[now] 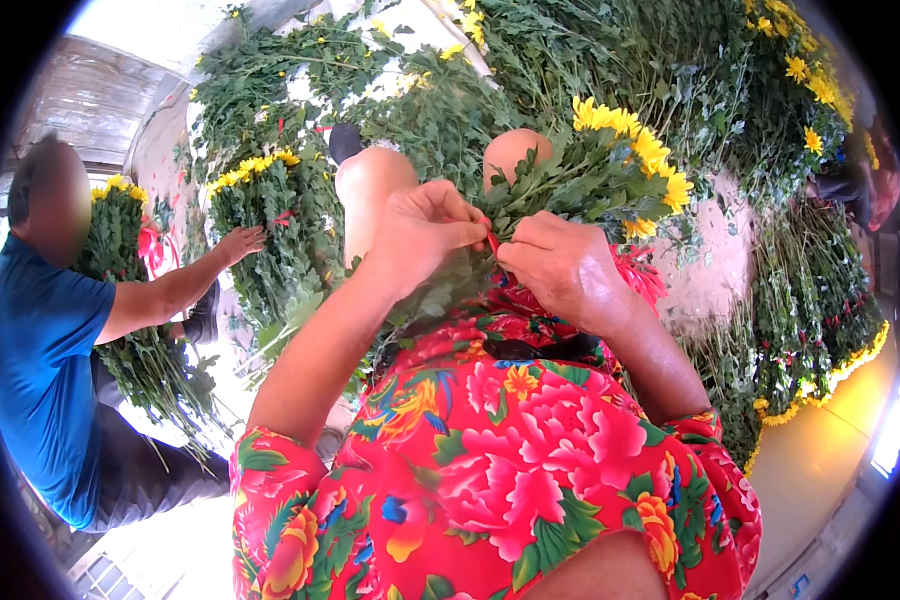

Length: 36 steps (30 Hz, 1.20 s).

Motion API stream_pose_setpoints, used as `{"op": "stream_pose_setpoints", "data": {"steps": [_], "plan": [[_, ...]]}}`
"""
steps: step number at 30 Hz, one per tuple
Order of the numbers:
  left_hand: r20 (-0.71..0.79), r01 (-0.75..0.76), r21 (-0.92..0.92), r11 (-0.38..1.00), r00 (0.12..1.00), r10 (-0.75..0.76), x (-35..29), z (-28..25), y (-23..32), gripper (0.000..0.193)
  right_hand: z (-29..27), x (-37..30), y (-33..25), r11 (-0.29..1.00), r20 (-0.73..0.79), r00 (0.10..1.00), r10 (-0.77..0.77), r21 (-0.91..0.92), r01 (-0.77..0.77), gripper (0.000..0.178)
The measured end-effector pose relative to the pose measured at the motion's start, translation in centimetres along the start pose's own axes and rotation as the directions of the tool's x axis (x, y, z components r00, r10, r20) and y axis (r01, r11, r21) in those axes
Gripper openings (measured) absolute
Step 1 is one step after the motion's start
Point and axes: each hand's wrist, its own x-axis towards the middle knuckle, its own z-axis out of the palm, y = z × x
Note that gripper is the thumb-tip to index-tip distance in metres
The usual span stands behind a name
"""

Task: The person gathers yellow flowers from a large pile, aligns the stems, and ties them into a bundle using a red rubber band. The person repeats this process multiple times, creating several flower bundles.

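Observation:
A bunch of yellow chrysanthemums (590, 175) lies across my lap, its flower heads to the upper right and its leafy stems running down to the left under my hands. A thin red ribbon (492, 240) is at the stems. The fingers of my left hand (425, 232) are closed in a pinch at the ribbon's left side. On the other side my right hand (562, 268) pinches it too, thumb and forefinger together. Beside my right wrist hang loose red strips (638, 275). The lower stems are partly hidden by my hands and arms.
At left, a person in a blue shirt (45, 330) reaches toward an upright yellow-flowered bunch (260, 220). Cut stems (610, 60) heap up ahead. More bunches (805, 290) lie at right, next to a yellowish surface (820, 440).

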Motion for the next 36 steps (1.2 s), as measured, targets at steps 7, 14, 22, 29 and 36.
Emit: {"op": "stream_pose_setpoints", "data": {"steps": [7, 14, 22, 29, 36], "plan": [[0.281, -0.496, 0.833, 0.243, 0.759, 0.587, -0.5, 0.8, 0.3, 0.022, -0.8, 2.7, 1.4, 0.985, -0.121, 0.992, 0.017, 0.173, 0.004, 0.016], [0.481, -0.481, 0.851, -0.211, 0.553, 0.68, 0.1, 1.1, -0.6, 0.027, 0.4, 5.1, 4.6, 0.838, 0.213, 0.965, 0.156, 0.488, -0.243, 0.018], [0.367, -0.411, 0.903, -0.126, 0.584, 0.724, 0.1, 0.8, -1.9, 0.025, 1.0, 5.4, 4.7, 0.912, 0.157, 0.973, 0.171, 0.348, -0.217, 0.013], [0.487, -0.479, 0.863, -0.159, 0.707, 0.513, -2.4, 1.6, -1.4, 0.014, 3.0, 5.6, 4.1, 0.969, -0.021, 0.975, 0.221, 0.113, -0.217, 0.007], [0.258, -0.333, 0.943, 0.03, 0.78, 0.57, -2.7, 1.2, 0.8, 0.058, 3.0, 4.9, 3.0, 0.949, -0.14, 0.945, 0.295, 0.157, -0.273, 0.024]]}}
